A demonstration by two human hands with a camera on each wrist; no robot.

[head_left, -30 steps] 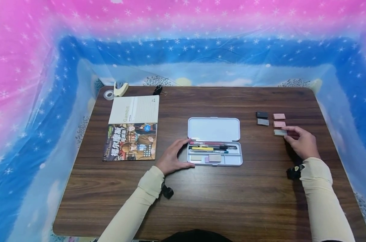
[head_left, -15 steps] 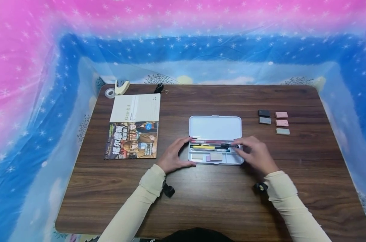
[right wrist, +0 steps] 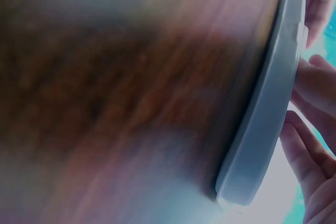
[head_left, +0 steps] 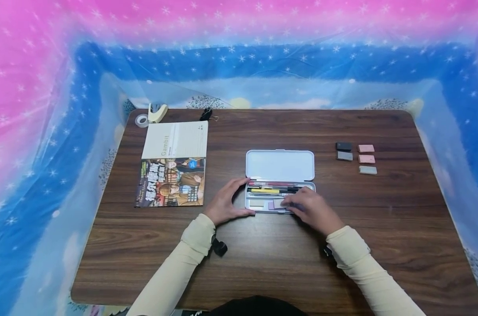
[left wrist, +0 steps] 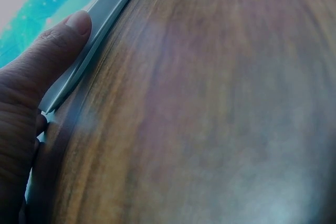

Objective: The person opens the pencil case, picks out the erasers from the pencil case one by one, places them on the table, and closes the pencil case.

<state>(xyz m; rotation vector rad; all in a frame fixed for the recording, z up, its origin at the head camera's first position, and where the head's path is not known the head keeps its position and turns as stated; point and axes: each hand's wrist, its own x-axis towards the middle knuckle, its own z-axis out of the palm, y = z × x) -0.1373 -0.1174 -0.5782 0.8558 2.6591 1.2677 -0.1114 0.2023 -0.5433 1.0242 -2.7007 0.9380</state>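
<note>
An open white pencil case lies in the middle of the brown table; its tray holds pens, a pale eraser and a purple eraser. My left hand grips the tray's left end, thumb along the front rim. My right hand lies over the tray's right half, fingertips past the case rim and resting on the purple eraser. Whether it pinches the eraser is hidden.
Several erasers sit in two columns at the right: black, grey, two pink, grey-green. At the left lie a notebook, a comic book, tape, a small stapler and a binder clip. Starry plastic sheeting surrounds the table.
My right hand left the grey-green eraser at the right, crossed to the pencil case and came down onto the erasers in the tray. The left hand kept its hold.
</note>
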